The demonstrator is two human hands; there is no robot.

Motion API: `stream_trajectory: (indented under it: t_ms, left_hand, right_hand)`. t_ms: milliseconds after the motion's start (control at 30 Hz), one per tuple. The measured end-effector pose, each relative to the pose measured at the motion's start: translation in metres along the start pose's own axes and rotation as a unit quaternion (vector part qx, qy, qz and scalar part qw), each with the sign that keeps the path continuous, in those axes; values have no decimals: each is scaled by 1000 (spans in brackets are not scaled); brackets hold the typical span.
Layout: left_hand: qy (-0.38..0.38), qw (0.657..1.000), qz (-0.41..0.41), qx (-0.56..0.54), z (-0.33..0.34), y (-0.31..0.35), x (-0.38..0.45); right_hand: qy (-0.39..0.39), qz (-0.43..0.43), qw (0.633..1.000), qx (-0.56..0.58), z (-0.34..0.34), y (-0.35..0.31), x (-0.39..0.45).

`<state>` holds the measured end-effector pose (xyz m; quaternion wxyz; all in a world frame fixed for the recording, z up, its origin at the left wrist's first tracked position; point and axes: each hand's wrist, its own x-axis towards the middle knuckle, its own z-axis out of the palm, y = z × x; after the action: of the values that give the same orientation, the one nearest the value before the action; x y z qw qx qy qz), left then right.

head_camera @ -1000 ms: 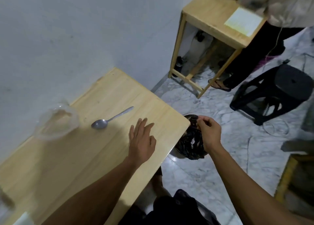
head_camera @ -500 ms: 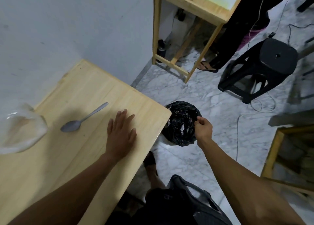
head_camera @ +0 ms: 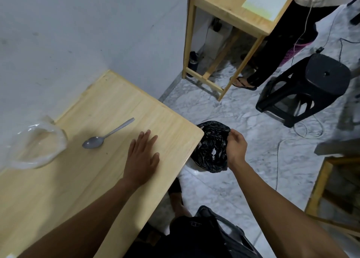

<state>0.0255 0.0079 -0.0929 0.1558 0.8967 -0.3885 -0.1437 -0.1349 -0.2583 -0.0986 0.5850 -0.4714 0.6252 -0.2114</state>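
Table (head_camera: 109,106): light wooden top set against the wall; its right corner stands just above and beside the bag
Black bin bag (head_camera: 211,150): on the marble floor off the table's right corner, below the top; crumpled, mouth facing up, pale scraps inside
Clear plastic bag (head_camera: 37,144): on the table at far left, well apart from both hands
Left hand (head_camera: 143,156): flat on the table, palm down, fingers straight and spread, holding nothing
Right hand (head_camera: 236,146): at the bag's right rim, fingers curled and pinching the black film; the bag lies to its left and slightly below, so this is the nearer hand; judged to be holding the mouth open or gathering it
Spoon (head_camera: 113,131): lying on the table left of the left hand, not touching it, handle pointing away to the right
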Motion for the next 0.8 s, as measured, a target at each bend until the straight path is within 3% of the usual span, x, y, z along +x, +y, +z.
stream_trajectory:
  t_ms: [233, 400, 667, 800]
  left_hand:
    - [11, 999, -49, 12, -9, -29, -45]
    - [7, 991, -131, 42, -11, -60, -87]
    - [60, 946, -316, 27, -18, -91, -161]
    - [78, 914, -398, -2, -15, -92, -179]
  right_hand:
    - [-123, -169, 976, -64, 70, -46, -48]
    - [-236, -295, 918, -124, 145, -55, -100]
    - [-434, -333, 812, -204, 252, -35, -177]
    - [-488, -335, 766, -252, 292, -28, -202]
